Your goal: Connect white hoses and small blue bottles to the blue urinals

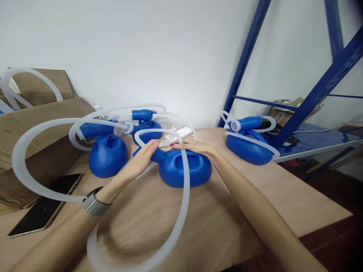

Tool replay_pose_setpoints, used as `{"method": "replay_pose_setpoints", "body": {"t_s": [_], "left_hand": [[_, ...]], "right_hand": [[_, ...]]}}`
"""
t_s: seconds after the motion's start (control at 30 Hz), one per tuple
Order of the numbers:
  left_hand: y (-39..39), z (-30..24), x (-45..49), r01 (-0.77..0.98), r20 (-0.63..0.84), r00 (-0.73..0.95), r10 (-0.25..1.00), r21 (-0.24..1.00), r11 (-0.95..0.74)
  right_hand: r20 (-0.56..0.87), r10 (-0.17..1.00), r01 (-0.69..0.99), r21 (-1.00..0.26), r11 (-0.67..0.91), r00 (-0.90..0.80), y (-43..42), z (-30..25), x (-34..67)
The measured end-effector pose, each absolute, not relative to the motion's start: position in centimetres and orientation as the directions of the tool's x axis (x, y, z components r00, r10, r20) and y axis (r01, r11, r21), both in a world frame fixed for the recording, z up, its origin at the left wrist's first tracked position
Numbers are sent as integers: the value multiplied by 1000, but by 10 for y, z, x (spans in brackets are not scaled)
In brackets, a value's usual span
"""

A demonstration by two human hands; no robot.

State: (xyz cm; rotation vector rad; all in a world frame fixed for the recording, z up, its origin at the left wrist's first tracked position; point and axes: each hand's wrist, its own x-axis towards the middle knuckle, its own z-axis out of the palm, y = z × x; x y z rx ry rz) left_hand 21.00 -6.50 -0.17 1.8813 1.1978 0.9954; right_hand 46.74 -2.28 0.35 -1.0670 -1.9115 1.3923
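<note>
A blue plastic jug (185, 170) with a handle lies on the wooden table (297, 196) in front of me. A long ribbed translucent hose (185, 189) loops over it and down toward me. My left hand (141, 160) rests on the jug's neck at the left, fingers together and stretched along it. My right hand (193, 146) lies flat on top of the jug with its fingers extended over the hose. Neither hand wraps round anything.
Three more blue jugs with hoses stand around: left (107, 155), behind (146, 128) and right (248, 145). A phone (45, 207) lies at the left by cardboard boxes (34, 124). A white power strip (177, 134) sits near the wall. Blue shelving (309, 98) stands at the right.
</note>
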Motion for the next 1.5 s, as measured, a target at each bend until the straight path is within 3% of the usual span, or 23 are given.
{"method": "replay_pose_setpoints", "body": {"t_s": [0.07,0.17,0.27,0.33,0.4,0.5,0.7,0.87,1.1,1.5], "left_hand": [[-68,12,202,581,194,314,929,735,-349],[-77,26,192,852,182,221,958,442,-281],[-81,27,186,913,305,191,933,295,-283],[-77,23,184,858,381,249,890,339,-385],[-71,18,184,769,401,319,859,420,-482],[-65,15,189,681,383,386,840,496,-539],[-73,18,202,651,364,392,845,538,-535],[-73,17,198,627,322,432,843,564,-537],[-67,14,198,600,388,504,772,486,-636],[-66,9,203,563,409,453,792,558,-610]], "right_hand": [[-40,852,286,-949,131,-522,-25,3,468],[-45,843,279,-952,126,-536,-30,5,465],[-89,872,303,-950,70,-481,-32,6,455],[-45,924,312,-946,82,-380,-31,6,447],[83,945,335,-922,194,-317,-30,5,438],[182,904,373,-865,335,-388,-32,4,426],[145,860,229,-930,286,-488,-42,6,415],[104,752,172,-945,279,-651,-41,3,417],[69,716,254,-908,334,-695,-40,0,420],[-4,826,421,-862,283,-564,-36,-1,415]]}}
